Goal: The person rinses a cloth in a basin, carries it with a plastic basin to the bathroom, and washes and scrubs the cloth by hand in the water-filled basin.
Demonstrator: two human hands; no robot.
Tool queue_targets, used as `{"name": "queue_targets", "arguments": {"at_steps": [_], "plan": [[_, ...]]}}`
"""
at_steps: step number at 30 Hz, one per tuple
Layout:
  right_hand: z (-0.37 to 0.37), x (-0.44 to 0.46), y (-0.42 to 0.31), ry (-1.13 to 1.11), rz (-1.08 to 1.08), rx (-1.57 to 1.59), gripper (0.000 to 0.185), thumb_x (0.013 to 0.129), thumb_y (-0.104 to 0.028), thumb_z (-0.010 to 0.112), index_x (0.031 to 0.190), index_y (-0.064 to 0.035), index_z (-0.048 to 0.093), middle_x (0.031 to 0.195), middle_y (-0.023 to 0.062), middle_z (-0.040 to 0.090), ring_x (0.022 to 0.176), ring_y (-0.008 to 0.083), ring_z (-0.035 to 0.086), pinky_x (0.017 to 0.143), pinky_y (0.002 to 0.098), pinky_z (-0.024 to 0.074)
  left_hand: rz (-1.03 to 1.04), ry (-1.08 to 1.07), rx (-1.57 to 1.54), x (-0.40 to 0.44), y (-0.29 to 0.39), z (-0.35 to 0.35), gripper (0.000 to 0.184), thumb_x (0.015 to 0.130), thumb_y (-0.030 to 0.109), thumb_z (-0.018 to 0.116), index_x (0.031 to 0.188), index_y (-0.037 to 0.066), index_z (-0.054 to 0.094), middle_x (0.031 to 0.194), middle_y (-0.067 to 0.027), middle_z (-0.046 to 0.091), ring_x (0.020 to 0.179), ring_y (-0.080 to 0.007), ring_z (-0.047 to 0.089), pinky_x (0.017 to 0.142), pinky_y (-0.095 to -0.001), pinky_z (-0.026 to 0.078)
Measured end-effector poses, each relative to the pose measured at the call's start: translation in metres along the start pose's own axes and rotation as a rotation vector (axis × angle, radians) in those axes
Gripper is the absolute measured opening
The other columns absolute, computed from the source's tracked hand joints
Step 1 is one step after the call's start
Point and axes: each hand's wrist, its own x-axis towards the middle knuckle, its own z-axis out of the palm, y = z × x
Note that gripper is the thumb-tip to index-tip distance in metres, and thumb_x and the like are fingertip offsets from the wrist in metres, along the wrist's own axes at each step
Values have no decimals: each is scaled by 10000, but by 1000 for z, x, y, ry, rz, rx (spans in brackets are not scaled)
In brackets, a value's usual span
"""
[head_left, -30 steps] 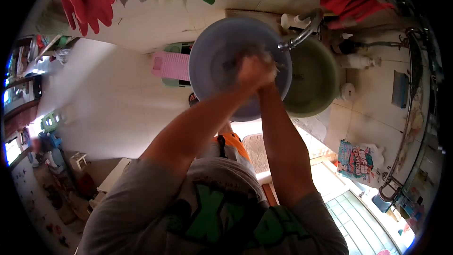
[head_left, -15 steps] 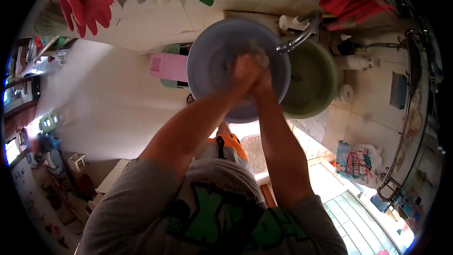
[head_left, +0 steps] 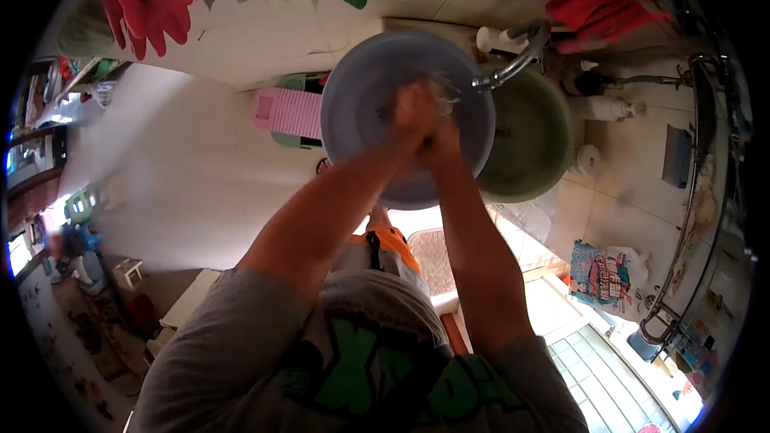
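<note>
A round blue-grey basin (head_left: pixel 349 104) overlaps the left edge of a green basin (head_left: pixel 541 140); the green one's contents are too dim to name. Inside the blue-grey basin, right of its middle, a pale, blurred wisp (head_left: pixel 445 95) shows at the fingers. The left hand (head_left: pixel 415 108) and right hand (head_left: pixel 441 138) press together there, fingers bent; whether they grip anything cannot be told. A metal faucet (head_left: pixel 517 68) reaches over the basin's right rim. A pink ridged board (head_left: pixel 289 112) lies beside its left rim, and red gloves (head_left: pixel 152 8) hang against pale tiles.
</note>
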Motion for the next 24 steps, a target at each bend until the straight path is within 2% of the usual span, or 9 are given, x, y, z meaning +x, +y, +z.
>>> {"name": "queue_targets", "arguments": {"at_steps": [3,5,8,12,15,17,20,22,24], "plan": [[9,-12,-17,153,338,544,345,916,-234,532,1211,-53,539,1130,143,607,1062,269,598,896,399,501,478,246,409,21,-16,-58,281,847,199,615,1037,-4,656,1090,-247,631,1011,-388,622,839,-463,507],[5,-5,-16,335,587,759,362,900,-208,552,1219,-36,530,1135,142,607,1069,279,595,908,396,499,182,-120,158,11,0,-68,317,854,227,613,1060,-12,643,1104,-267,618,1012,-406,616,862,-462,502],[-11,26,18,-265,464,1139,465,934,-248,511,1316,14,466,1262,152,542,1130,313,553,976,443,465,80,-269,-58,-25,38,-65,380,849,276,621,1088,-20,629,1117,-286,606,1001,-423,613,893,-455,492],[14,15,-4,56,593,906,432,941,-290,458,1267,-9,503,1228,148,566,1118,323,566,960,435,472,131,-7,-32,-36,51,-53,458,854,338,599,1133,-24,601,1153,-300,588,1034,-447,595,923,-462,477],[31,8,-47,237,618,814,431,949,-321,424,1245,-23,522,1212,148,576,1121,324,567,956,439,470,-3,-372,-248,13,34,-101,456,875,324,550,1178,-17,575,1189,-313,564,1129,-453,542,985,-492,428],[33,-17,-72,305,598,908,443,958,-341,409,1249,-26,522,1215,150,571,1139,315,557,966,453,460,196,-38,24,16,6,-73,431,874,301,547,1167,-12,584,1210,-315,553,1178,-458,501,1014,-513,390],[19,5,-35,-40,577,1181,470,977,-361,442,1350,-76,458,1328,130,510,1241,316,463,1070,467,353,410,146,377,-13,6,-33,383,870,272,554,1131,-3,611,1221,-300,555,1195,-453,483,1020,-538,365],[2,33,4,-291,472,1255,469,974,-350,430,1348,-70,462,1334,134,509,1241,314,470,1062,468,366,347,5,380,-41,27,-37,359,870,251,558,1127,8,621,1223,-282,558,1183,-441,489,1002,-549,369],[0,41,5,-279,443,1152,468,971,-339,418,1347,-64,466,1341,137,508,1241,312,477,1053,469,379,140,-273,154,-46,58,-68,349,873,226,558,1149,22,616,1227,-264,559,1167,-426,501,974,-556,385]]}}
